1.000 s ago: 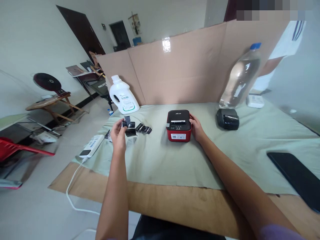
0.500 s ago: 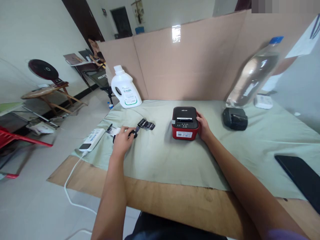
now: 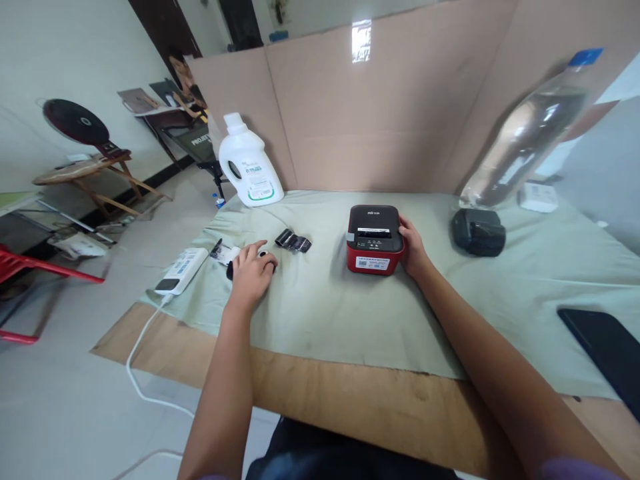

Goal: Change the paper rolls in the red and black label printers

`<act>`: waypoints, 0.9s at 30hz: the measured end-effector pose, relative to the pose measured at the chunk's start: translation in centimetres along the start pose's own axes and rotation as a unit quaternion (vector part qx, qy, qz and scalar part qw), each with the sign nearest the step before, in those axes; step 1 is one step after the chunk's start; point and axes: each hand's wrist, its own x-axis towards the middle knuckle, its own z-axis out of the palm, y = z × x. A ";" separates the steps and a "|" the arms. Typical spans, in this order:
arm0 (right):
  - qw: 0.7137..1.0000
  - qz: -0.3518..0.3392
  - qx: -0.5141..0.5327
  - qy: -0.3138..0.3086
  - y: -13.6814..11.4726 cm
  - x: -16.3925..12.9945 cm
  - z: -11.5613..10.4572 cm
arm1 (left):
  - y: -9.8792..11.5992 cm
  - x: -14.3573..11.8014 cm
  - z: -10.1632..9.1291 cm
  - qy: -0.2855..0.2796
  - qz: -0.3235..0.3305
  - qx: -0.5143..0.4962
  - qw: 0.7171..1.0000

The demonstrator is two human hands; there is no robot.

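On the green cloth (image 3: pixel 350 313) that covers the table, the left hand (image 3: pixel 251 273) lies palm down over a small black piece (image 3: pixel 267 262), fingers curled around it and pressing it to the cloth; only a dark edge and a pale spot of it show past the knuckles, so what it is cannot be told. Just beyond it, apart from the hand, lies a dark crumpled strip (image 3: pixel 293 241), and a small white card (image 3: pixel 225 253) sits just to the left of the hand, beside a white power strip (image 3: pixel 181 271) at the cloth's edge.

The right hand (image 3: pixel 414 248) clasps the right side of the printer (image 3: pixel 375 239), a red box with a black lid, fingers wrapped against its wall as if steadying it. The printer stands upright near the middle of the cloth, its lid down and its label facing the person.

Judging from this, the work looks to be at an early stage: the lid is closed, nothing shows going into the printer, and the small piece is down on the cloth, well apart from the printer.

Farther back stand a white jug (image 3: pixel 249 171) and a clear bottle (image 3: pixel 530 130) against the cardboard wall (image 3: pixel 390 113), with a black device (image 3: pixel 479 231) below the bottle.
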 end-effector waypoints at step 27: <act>1.000 -0.005 -0.005 0.000 0.4 0.1 -0.2 | 0.6 0.6 0.8 0.040 -0.129 0.006 0.991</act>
